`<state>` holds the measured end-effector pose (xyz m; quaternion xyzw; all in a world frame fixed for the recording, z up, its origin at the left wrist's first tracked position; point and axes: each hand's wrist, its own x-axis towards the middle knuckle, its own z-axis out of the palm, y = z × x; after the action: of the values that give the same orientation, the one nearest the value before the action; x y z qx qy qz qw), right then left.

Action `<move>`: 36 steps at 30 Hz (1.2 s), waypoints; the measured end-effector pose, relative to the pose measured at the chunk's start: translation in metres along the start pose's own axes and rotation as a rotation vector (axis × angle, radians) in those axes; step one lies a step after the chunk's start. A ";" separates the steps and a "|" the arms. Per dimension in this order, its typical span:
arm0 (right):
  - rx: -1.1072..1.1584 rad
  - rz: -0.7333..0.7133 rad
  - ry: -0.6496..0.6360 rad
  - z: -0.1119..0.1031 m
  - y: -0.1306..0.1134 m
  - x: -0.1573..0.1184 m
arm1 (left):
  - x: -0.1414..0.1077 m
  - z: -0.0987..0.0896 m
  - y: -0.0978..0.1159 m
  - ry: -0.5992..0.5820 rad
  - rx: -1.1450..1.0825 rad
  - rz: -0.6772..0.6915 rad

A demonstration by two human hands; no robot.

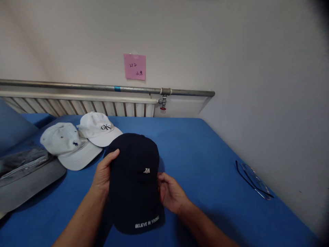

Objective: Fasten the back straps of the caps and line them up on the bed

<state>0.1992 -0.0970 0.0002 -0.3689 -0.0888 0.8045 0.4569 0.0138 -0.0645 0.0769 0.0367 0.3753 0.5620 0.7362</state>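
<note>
A dark navy cap (133, 188) with a small white emblem and "BELIEVE IN YOURSELF" lettering on its brim is held above the blue surface, brim toward me. My left hand (104, 173) grips its left side, thumb on the outside of the crown and fingers hidden behind. On the right side, my right hand (171, 192) holds the edge near where crown meets brim, its fingertips partly hidden by the cap. Just left of the navy cap lie a white cap (96, 127) with black letters and a pale cap (64, 140) with a dark logo.
A grey visor-like hat (31, 175) lies at the far left, near a blue cushion (12, 127). Eyeglasses (254, 181) rest by the right wall. Behind the blue surface (195, 151) are a radiator (84, 106), a metal pipe (138, 90) and a pink note (135, 67).
</note>
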 end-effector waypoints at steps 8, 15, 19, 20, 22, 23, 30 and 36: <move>0.077 -0.011 -0.013 -0.003 -0.001 0.001 | 0.003 0.003 0.000 0.028 -0.025 -0.001; 0.103 -0.016 -0.139 0.004 0.001 -0.012 | 0.011 -0.002 0.005 0.021 0.008 0.010; 0.036 0.037 -0.189 0.006 0.004 -0.017 | 0.014 -0.002 0.006 0.021 -0.013 0.047; 0.022 0.042 -0.202 0.006 0.005 -0.017 | 0.014 -0.002 0.005 0.026 -0.020 0.056; 0.001 0.043 -0.231 0.006 0.005 -0.019 | 0.015 -0.002 0.005 0.023 -0.028 0.065; -0.008 0.044 -0.241 0.006 0.006 -0.019 | 0.016 -0.003 0.006 0.016 -0.027 0.065; -0.011 0.055 -0.195 0.007 0.006 -0.019 | 0.018 -0.005 0.005 -0.002 0.012 0.042; 0.020 -0.017 -0.128 0.005 0.000 -0.014 | 0.018 -0.003 -0.002 0.004 0.035 0.028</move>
<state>0.2004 -0.1075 0.0109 -0.3111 -0.1128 0.8234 0.4609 0.0146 -0.0508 0.0643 0.0535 0.3860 0.5657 0.7268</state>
